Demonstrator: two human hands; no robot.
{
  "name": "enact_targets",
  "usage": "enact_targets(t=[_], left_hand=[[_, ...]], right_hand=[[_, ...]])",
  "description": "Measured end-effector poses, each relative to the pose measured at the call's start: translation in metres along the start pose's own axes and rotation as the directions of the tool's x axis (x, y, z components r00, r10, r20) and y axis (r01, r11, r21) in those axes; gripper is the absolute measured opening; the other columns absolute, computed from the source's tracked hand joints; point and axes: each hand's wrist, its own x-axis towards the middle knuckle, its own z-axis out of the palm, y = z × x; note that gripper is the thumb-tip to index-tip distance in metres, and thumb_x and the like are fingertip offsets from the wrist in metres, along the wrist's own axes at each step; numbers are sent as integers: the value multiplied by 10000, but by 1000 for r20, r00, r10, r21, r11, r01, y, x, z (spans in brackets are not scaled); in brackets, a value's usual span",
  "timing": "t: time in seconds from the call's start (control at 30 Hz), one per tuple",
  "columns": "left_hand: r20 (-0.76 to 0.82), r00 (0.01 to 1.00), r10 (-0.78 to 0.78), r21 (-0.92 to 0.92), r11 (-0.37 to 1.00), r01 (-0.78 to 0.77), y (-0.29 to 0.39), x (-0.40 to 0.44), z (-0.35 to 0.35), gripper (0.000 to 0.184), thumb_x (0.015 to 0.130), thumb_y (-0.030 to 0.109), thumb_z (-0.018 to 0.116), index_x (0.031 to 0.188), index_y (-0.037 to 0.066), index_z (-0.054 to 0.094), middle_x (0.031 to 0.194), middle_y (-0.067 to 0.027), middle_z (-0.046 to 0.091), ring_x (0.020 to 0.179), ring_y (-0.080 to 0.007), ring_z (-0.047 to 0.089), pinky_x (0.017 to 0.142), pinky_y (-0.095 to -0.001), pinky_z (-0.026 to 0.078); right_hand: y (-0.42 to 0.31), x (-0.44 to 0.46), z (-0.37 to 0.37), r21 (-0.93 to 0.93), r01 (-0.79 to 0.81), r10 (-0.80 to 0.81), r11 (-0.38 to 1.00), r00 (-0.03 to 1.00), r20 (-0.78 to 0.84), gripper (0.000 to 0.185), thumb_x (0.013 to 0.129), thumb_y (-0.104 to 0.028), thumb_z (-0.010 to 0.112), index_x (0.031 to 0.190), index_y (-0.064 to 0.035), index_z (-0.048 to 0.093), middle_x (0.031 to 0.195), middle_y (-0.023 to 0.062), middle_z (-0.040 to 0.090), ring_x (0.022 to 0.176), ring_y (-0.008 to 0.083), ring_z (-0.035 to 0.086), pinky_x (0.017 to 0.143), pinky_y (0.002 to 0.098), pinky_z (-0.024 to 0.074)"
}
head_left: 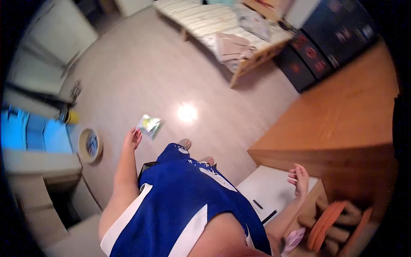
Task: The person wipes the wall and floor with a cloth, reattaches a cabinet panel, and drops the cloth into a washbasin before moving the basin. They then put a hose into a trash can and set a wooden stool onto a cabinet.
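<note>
My left hand is out to the left over the floor, its fingers closed on the edge of a shiny, clear packet with green and yellow in it. On the right, my right hand is raised above a white surface, its fingers loosely bent and a little apart, with nothing clearly seen in them. Two dark, thin objects, one of them a black stick, lie on that surface near my body.
A round tub stands on the floor at the left. A slatted wooden bed with clothes is at the top, beside dark cabinets. A brown wooden surface fills the right. Orange items lie at lower right.
</note>
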Motion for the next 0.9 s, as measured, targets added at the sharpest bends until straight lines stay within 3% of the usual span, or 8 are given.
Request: enact_targets(t=[0.23, 0.3, 0.43, 0.6, 0.63, 0.77, 0.87, 0.9], left_hand=[[-197, 980, -20, -235, 972, -27, -45, -41, -196, 231, 905, 246, 521, 1055, 72, 545, 973, -22, 610, 864, -134, 595, 764, -291, 504], [-399, 913, -84, -351, 934, -67, -81, -58, -256, 252, 916, 241, 478, 1089, 66, 527, 1020, -23, 603, 912, -143, 591, 785, -303, 494], [-602, 752, -268, -509, 854, -103, -159, -85, -341, 271, 924, 261, 392, 1068, 63, 509, 985, -46, 612, 896, -179, 601, 747, -322, 497], [-490, 782, -386, -650, 760, -32, -223, -79, -432, 272, 925, 296, 396, 984, 74, 541, 828, -33, 606, 740, -198, 581, 671, -338, 494], [-435, 822, -368, -658, 753, -12, -219, -77, -446, 271, 923, 296, 401, 982, 75, 547, 816, -32, 601, 731, -197, 574, 672, -342, 493], [-488, 749, -448, -736, 673, -77, -164, -71, -474, 252, 912, 268, 443, 1024, 67, 545, 819, -46, 609, 718, -193, 582, 623, -328, 492], [-522, 783, -337, -586, 809, -43, -147, -47, -513, 232, 890, 200, 501, 1075, 65, 539, 845, -63, 619, 729, -189, 592, 602, -325, 491], [-540, 809, -232, -445, 895, -40, -135, -42, -516, 233, 879, 166, 517, 1090, 69, 535, 867, -72, 622, 745, -192, 597, 604, -327, 492]], right_hand=[[-32, 55, 142, -221, 68, 43, 973, 885, 463, 334, 922, -235, 536, 1199, -50, 505, 926, 37, 598, 793, 118, 588, 601, 261, 522], [-31, 50, 167, -245, 132, 15, 960, 855, 519, 334, 921, -242, 542, 1190, -47, 506, 937, 36, 600, 815, 126, 586, 629, 270, 513], [-44, 33, 218, -293, 185, 1, 938, 844, 536, 338, 922, -246, 542, 1190, -43, 505, 945, 40, 600, 824, 132, 583, 638, 269, 502], [-37, 15, 306, -332, 184, 35, 925, 830, 557, 349, 919, -238, 550, 1202, -39, 502, 957, 54, 597, 808, 123, 582, 618, 249, 488], [-24, 19, 328, -338, 191, 46, 922, 811, 584, 344, 909, -222, 560, 1197, -40, 505, 945, 58, 599, 782, 110, 583, 596, 241, 481], [23, -6, 430, -521, 304, 96, 797, 789, 606, 310, 914, -225, 542, 1177, -65, 506, 869, 29, 592, 723, 102, 580, 565, 257, 478], [80, -13, 477, -661, 284, 255, 694, 762, 595, 313, 884, -252, 573, 1118, -52, 513, 785, 40, 593, 661, 122, 580, 522, 273, 470], [108, -5, 478, -692, 245, 296, 679, 771, 564, 326, 872, -280, 591, 1095, -51, 531, 756, 50, 600, 628, 141, 585, 490, 285, 468]])
